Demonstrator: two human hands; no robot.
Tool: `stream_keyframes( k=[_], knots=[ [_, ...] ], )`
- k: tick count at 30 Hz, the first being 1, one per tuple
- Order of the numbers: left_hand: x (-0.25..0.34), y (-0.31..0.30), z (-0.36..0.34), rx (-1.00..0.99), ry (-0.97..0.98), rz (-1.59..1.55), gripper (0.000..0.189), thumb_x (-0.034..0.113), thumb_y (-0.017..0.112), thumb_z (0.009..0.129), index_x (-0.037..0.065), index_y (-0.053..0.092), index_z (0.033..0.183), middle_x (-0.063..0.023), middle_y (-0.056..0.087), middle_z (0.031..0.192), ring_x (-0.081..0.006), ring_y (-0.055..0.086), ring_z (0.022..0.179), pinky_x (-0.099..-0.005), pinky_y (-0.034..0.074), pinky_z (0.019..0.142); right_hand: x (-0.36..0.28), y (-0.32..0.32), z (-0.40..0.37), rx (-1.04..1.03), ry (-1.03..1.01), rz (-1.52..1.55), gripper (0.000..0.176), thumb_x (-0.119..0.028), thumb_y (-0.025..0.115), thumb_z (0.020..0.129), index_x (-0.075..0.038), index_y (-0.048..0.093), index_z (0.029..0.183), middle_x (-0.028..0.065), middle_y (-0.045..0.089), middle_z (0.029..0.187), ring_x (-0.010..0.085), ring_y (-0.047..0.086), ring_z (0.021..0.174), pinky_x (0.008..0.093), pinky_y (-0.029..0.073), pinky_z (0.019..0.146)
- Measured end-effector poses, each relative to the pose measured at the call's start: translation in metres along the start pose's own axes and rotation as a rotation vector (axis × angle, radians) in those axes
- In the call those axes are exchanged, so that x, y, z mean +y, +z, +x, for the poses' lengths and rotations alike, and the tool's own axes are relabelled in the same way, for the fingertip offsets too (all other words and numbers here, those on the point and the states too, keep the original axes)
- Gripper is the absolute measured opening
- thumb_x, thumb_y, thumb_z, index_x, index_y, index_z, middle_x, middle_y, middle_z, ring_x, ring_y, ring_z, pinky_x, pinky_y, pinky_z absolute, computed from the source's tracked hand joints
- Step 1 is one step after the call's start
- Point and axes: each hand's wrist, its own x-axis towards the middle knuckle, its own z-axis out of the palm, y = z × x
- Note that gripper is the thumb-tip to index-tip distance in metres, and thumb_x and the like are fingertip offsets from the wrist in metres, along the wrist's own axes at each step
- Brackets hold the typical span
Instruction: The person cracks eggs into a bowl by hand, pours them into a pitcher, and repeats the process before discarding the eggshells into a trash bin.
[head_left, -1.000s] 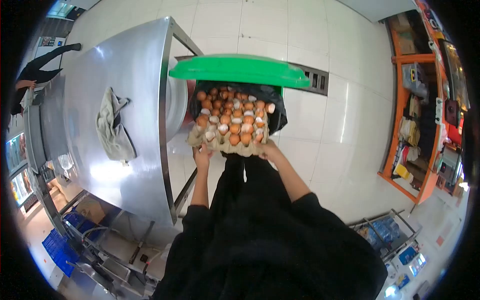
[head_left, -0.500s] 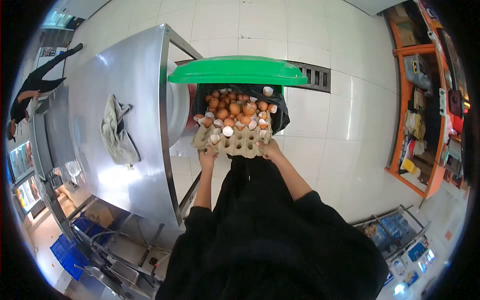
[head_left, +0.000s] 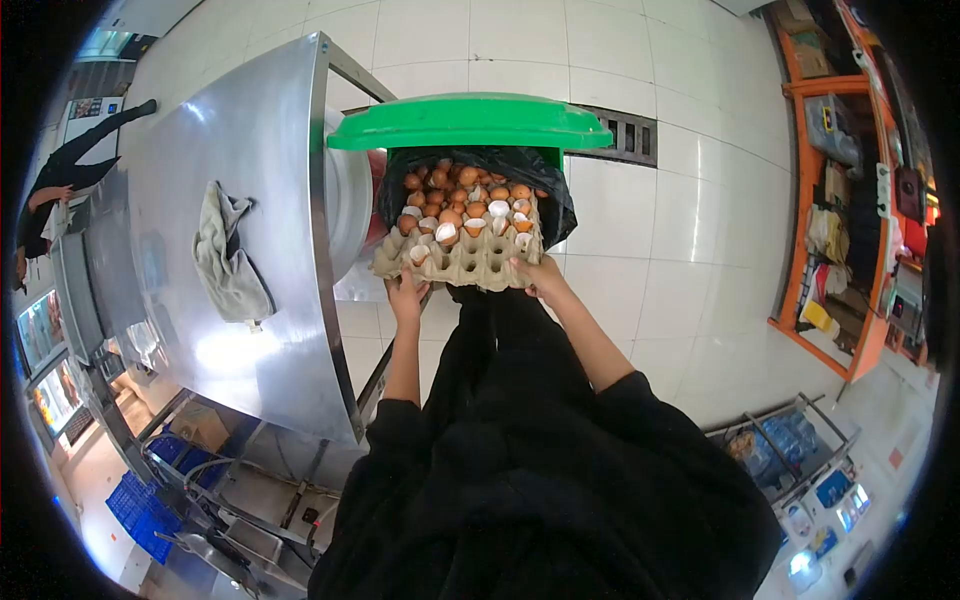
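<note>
My left hand (head_left: 407, 292) and my right hand (head_left: 541, 277) grip the near corners of a grey-brown cardboard egg tray (head_left: 470, 268). Its near cups are bare, while several brown eggshells (head_left: 450, 210), some showing white insides, sit toward its far side. The tray's far part reaches over a bin lined with a black plastic bag (head_left: 561, 212). More shells are heaped there; where the tray ends beneath them is hidden. Behind the heap, the bin's green lid (head_left: 470, 125) stands raised.
On the left is a steel table (head_left: 270, 110) with a crumpled grey cloth (head_left: 228, 255) on it. A floor drain (head_left: 630, 137) lies behind the bin. An orange shelf unit (head_left: 790, 230) stands right. At the far left is another person (head_left: 75, 170) in dark clothes. Blue crates (head_left: 140, 515) sit lower left.
Shells on the tray have shifted and fewer show on its right far edge; the loose shell by the bag's right side is gone from sight. Both hands keep their hold. The whole view has shifted slightly.
</note>
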Motion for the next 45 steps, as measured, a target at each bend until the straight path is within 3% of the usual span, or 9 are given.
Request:
stream_keyframes(
  k=[1,4,9,13,16,17,20,24,45],
  knots=[
    [0.003,0.001,0.000,0.016,-0.057,-0.054,0.041,0.016,0.057,0.083,0.006,0.037,0.118,-0.0122,0.051,0.108,-0.0199,0.059,0.067,-0.0251,0.051,0.055,0.011,0.000,0.004,0.009,0.002,0.014,0.038,-0.029,0.069,0.076,-0.004,0.052,0.101,0.0064,0.062,0.076,0.0156,0.061,0.053,0.0236,0.038,0.036],
    [0.009,0.013,-0.011,0.052,0.406,0.372,0.042,0.012,0.064,0.079,0.000,0.041,0.111,-0.0162,0.050,0.107,-0.0170,0.058,0.066,-0.0232,0.050,0.053,-0.001,0.002,0.008,0.019,-0.021,0.029,0.038,-0.028,0.069,0.076,-0.001,0.053,0.099,0.0081,0.062,0.074,0.0157,0.061,0.051,0.0229,0.035,0.032],
    [0.011,0.007,-0.008,-0.131,0.206,0.205,0.037,0.004,0.064,0.076,-0.001,0.043,0.106,-0.0105,0.054,0.090,-0.0114,0.055,0.059,-0.0212,0.040,0.044,0.020,0.000,0.012,0.017,-0.056,0.115,0.035,-0.025,0.068,0.077,0.000,0.055,0.097,0.0095,0.061,0.070,0.0162,0.060,0.048,0.0215,0.031,0.029],
    [0.041,0.028,-0.040,-0.047,0.372,0.157,0.035,0.004,0.066,0.075,0.000,0.046,0.103,-0.0118,0.054,0.093,-0.0112,0.054,0.059,-0.0219,0.041,0.046,-0.026,-0.003,-0.014,0.026,-0.032,0.020,0.034,-0.024,0.068,0.076,0.001,0.055,0.097,0.0089,0.061,0.068,0.0136,0.057,0.045,0.0225,0.029,0.029],
    [-0.014,-0.002,0.000,-0.148,0.300,0.292,0.038,0.004,0.066,0.075,0.000,0.043,0.105,-0.0115,0.053,0.091,-0.0111,0.052,0.058,-0.0225,0.041,0.046,0.006,-0.012,-0.003,-0.011,0.018,0.009,0.034,-0.025,0.069,0.075,0.000,0.058,0.095,0.0083,0.061,0.068,0.0094,0.045,0.037,0.0226,0.028,0.029],
    [-0.027,-0.004,0.010,-0.006,0.918,0.670,0.038,0.003,0.066,0.075,-0.001,0.042,0.104,-0.0096,0.054,0.084,-0.0109,0.052,0.057,-0.0225,0.042,0.046,0.002,-0.009,-0.017,0.013,-0.015,-0.009,0.034,-0.025,0.070,0.075,0.000,0.058,0.094,0.0083,0.061,0.069,0.0092,0.044,0.036,0.0225,0.029,0.030],
    [0.045,0.025,-0.048,-0.121,0.317,0.211,0.036,0.004,0.065,0.075,-0.002,0.043,0.104,-0.0110,0.055,0.086,-0.0112,0.053,0.059,-0.0218,0.043,0.047,-0.021,-0.008,-0.029,0.069,-0.050,-0.048,0.035,-0.026,0.070,0.074,0.000,0.058,0.094,0.0080,0.060,0.069,0.0092,0.041,0.035,0.0229,0.030,0.031],
    [-0.015,-0.004,-0.003,-0.197,0.362,0.321,0.042,0.002,0.062,0.076,-0.001,0.040,0.111,-0.0128,0.053,0.096,-0.0118,0.055,0.064,-0.0212,0.045,0.047,0.010,-0.007,0.003,0.090,0.015,-0.100,0.036,-0.027,0.070,0.073,0.000,0.058,0.093,0.0068,0.058,0.065,0.0121,0.043,0.036,0.0249,0.032,0.032],
    [0.013,-0.006,-0.046,-0.138,0.086,0.338,0.032,0.009,0.065,0.076,0.002,0.050,0.104,-0.0051,0.058,0.086,-0.0094,0.055,0.060,-0.0205,0.043,0.048,-0.003,-0.008,-0.067,0.089,0.009,-0.085,0.033,-0.024,0.069,0.075,0.000,0.058,0.095,0.0085,0.064,0.076,0.0143,0.062,0.054,0.0207,0.042,0.040]
  ],
)
